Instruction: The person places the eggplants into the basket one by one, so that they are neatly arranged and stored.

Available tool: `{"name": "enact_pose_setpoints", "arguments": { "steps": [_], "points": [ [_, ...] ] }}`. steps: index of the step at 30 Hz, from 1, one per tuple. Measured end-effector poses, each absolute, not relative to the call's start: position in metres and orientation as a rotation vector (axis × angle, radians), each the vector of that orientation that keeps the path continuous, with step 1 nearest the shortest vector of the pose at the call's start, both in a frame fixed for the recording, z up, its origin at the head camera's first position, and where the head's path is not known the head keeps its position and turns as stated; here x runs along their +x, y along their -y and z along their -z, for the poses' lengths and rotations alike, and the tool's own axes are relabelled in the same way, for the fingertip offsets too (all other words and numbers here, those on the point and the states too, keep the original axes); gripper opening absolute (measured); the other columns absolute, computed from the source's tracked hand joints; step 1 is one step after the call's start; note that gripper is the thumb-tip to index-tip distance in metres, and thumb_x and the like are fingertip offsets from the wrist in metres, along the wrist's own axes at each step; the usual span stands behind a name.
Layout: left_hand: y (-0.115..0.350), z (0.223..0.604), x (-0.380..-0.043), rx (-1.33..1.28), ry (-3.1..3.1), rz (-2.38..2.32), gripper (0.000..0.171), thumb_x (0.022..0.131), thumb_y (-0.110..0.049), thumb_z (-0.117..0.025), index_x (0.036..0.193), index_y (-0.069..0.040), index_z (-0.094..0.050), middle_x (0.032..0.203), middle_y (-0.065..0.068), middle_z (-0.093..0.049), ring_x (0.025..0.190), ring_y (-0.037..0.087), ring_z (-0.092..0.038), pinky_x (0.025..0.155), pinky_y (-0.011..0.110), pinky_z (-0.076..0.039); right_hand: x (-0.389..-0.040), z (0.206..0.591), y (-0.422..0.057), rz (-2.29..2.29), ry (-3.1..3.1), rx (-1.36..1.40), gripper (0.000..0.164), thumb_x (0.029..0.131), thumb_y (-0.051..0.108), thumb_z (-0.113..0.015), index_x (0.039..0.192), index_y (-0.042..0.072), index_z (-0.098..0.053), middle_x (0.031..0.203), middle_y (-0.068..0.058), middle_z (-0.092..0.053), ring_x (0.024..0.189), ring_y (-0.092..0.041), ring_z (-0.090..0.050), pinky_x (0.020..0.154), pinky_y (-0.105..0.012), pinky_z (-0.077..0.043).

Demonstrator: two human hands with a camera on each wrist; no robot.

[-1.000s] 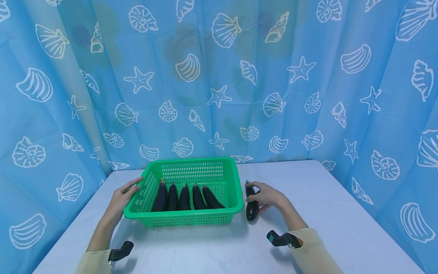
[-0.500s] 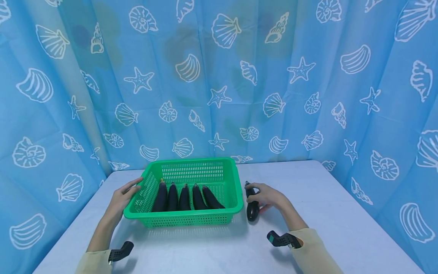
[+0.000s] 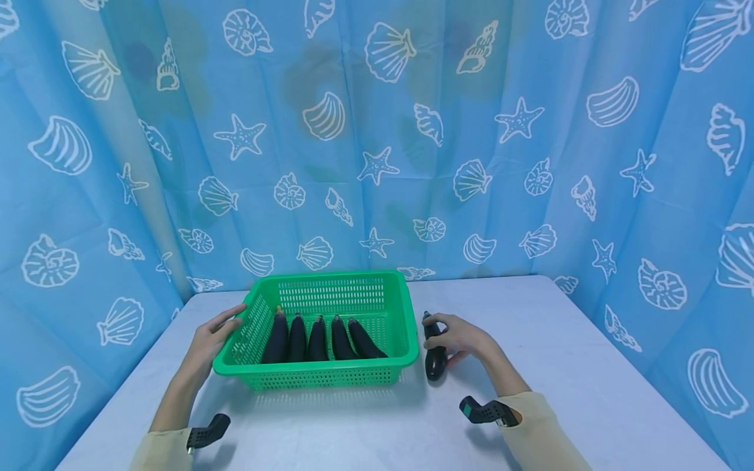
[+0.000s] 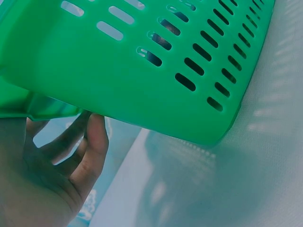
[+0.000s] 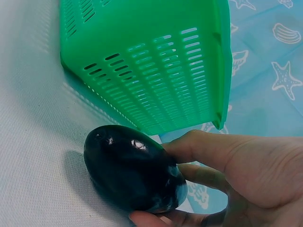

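Observation:
My right hand (image 3: 458, 335) grips a dark, glossy eggplant (image 3: 436, 365) just right of the green basket. In the right wrist view, the eggplant's (image 5: 128, 165) rounded end faces the camera close over the white cloth, and thumb and fingers lie on opposite sides of it. Part of it is hidden beneath the hand. At the basket's left side, my left hand (image 3: 211, 340) touches the rim with extended fingers. The left wrist view has a fingertip (image 4: 97, 124) against the outer wall below the rim. Inside the green plastic basket (image 3: 318, 376), several eggplants (image 3: 318, 340) lie side by side, stem ends away from me.
A white cloth-covered table (image 3: 353, 432) carries the basket. Behind and along both sides hangs a blue curtain (image 3: 377, 131) with white shell and starfish prints. Black wrist devices (image 3: 489, 412) stick out from both sleeves.

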State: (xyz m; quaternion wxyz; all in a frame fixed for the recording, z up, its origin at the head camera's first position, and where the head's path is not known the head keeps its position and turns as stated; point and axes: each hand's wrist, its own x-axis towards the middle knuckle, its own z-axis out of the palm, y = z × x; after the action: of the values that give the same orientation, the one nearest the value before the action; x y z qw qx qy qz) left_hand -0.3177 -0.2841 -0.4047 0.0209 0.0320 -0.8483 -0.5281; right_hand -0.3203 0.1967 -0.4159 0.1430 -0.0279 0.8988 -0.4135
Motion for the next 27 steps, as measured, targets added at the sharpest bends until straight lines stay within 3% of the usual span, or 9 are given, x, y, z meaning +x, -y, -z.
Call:
{"name": "enact_pose_setpoints", "arguments": {
  "steps": [27],
  "points": [
    [0.2844,0.4042,-0.3172,0.094,2.625,1.648,0.059,0.101,-0.047,-0.046,0.152,-0.019,-0.038,0.161,0.018,-0.027,0.145,0.042,-0.032,0.115,0.056,-0.034,-0.3204,0.4162,-0.1966,1.199,-2.605,-0.076,0.059,0.086,0.019,-0.070,0.142,0.013,-0.050,0.134,-0.027,-0.048,0.094,-0.032,-0.061,0.063,-0.037,-0.062]
  ]
}}
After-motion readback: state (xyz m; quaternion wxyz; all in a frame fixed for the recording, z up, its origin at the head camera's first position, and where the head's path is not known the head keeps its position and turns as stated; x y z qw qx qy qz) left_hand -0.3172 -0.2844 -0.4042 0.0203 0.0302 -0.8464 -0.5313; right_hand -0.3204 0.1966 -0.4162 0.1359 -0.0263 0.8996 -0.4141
